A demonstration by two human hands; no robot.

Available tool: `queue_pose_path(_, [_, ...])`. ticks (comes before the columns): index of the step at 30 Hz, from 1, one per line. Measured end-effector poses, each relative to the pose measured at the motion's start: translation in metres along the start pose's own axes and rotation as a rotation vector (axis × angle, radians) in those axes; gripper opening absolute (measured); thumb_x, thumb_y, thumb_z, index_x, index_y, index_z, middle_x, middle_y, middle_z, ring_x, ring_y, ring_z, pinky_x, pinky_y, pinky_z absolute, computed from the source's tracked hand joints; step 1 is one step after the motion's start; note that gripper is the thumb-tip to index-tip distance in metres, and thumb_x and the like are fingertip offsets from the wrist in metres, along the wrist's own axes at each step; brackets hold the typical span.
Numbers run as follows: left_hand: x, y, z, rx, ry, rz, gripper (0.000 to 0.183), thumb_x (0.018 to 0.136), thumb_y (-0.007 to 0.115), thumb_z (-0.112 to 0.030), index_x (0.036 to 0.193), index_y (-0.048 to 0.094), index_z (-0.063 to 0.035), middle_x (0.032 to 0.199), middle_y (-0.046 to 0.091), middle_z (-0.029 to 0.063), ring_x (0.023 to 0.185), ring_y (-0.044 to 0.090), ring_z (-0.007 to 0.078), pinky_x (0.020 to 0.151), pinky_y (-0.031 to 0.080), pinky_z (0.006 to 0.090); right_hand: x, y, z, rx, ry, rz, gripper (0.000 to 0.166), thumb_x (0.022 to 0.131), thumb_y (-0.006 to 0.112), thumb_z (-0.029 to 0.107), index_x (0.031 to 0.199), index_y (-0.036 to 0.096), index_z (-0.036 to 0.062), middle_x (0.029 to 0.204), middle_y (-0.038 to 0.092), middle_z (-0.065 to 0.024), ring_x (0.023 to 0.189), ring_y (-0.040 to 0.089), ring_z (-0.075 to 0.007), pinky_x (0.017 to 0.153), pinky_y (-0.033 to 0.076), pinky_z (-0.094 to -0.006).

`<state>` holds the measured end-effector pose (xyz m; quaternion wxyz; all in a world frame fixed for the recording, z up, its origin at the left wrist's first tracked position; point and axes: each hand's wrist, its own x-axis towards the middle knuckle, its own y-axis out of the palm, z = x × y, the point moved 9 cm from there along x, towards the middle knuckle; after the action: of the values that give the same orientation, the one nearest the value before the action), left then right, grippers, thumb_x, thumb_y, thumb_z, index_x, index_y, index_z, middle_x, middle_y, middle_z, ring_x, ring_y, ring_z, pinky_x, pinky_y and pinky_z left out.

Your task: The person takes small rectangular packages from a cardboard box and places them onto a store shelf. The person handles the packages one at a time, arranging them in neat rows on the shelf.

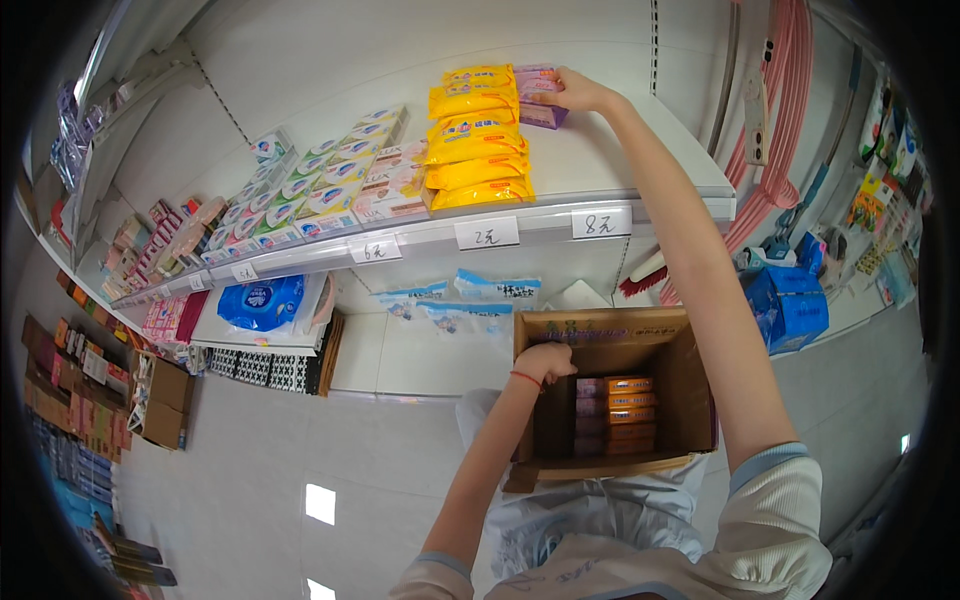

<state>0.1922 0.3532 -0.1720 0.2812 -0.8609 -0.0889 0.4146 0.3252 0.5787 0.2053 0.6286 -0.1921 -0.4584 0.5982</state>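
Note:
My right hand [581, 90] reaches to the back of the upper shelf and grips a purple soap box [538, 81] from its right side. Under it lies another purple soap box [543, 115], beside a row of yellow-wrapped soap bars [480, 139]. My left hand [550, 363] is at the left side of an open cardboard box [694, 375], its fingers curled inside the wall; whether they hold anything is hidden. Down in that box are orange soap boxes [630, 401] stacked beside purple boxes [590, 406]. The cardboard box stands against my lap.
Left of the yellow bars, LUX soap boxes [391, 182] and green-and-white soap boxes [330, 180] line the shelf [600, 161]. Handwritten price cards [486, 232] run along its front edge. Below are blue-topped bags [469, 311]. A pink hose [776, 150] hangs at right, above a blue box [787, 307].

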Motion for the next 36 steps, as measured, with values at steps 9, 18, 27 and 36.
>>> queue_pose_path(9, [-0.004, -0.004, -0.011, 0.023, 0.036, -0.041, 0.04, 0.08, 0.052, -0.03, 0.071, 0.06, 0.0082, 0.068, 0.063, 0.016, 0.061, 0.062, 0.0243, 0.057, 0.051, 0.0356, -0.012, 0.008, 0.021, -0.413, -0.06, 0.204, 0.068, 0.06, 0.074, 0.033, 0.108, 0.047, -0.006, 0.105, 0.054, -0.0222, 0.098, 0.052, -0.0301, 0.082, 0.044, -0.0319])
queue_pose_path(18, [-0.001, -0.002, -0.01, 0.061, -0.013, 0.043, 0.035, 0.085, 0.051, -0.031, 0.086, 0.058, 0.0035, 0.071, 0.064, 0.0105, 0.065, 0.063, 0.0186, 0.061, 0.05, 0.032, -0.072, -0.024, 0.029, -0.442, -0.098, 0.125, 0.043, 0.062, 0.068, 0.027, 0.089, 0.057, -0.0048, 0.079, 0.06, -0.0203, 0.077, 0.058, -0.0323, 0.069, 0.047, -0.0368])
queue_pose_path(27, [0.011, -0.003, -0.003, -0.019, 0.048, -0.019, 0.038, 0.078, 0.053, -0.028, 0.072, 0.059, 0.009, 0.067, 0.062, 0.0157, 0.056, 0.061, 0.0242, 0.05, 0.051, 0.0372, -0.129, -0.045, 0.067, -0.475, -0.094, 0.103, 0.047, 0.058, 0.07, 0.028, 0.09, 0.059, -0.0052, 0.08, 0.062, -0.021, 0.075, 0.061, -0.0321, 0.068, 0.049, -0.0352])
queue_pose_path(36, [0.016, -0.003, -0.015, 0.002, 0.07, 0.001, 0.033, 0.075, 0.053, -0.026, 0.078, 0.059, 0.0066, 0.065, 0.062, 0.0155, 0.054, 0.06, 0.0233, 0.051, 0.05, 0.0367, -0.225, -0.093, 0.16, 0.171, 0.018, -0.057, 0.045, 0.067, 0.073, 0.021, 0.103, 0.056, 0.0, 0.089, 0.063, -0.0127, 0.081, 0.061, -0.0185, 0.075, 0.049, -0.0301])
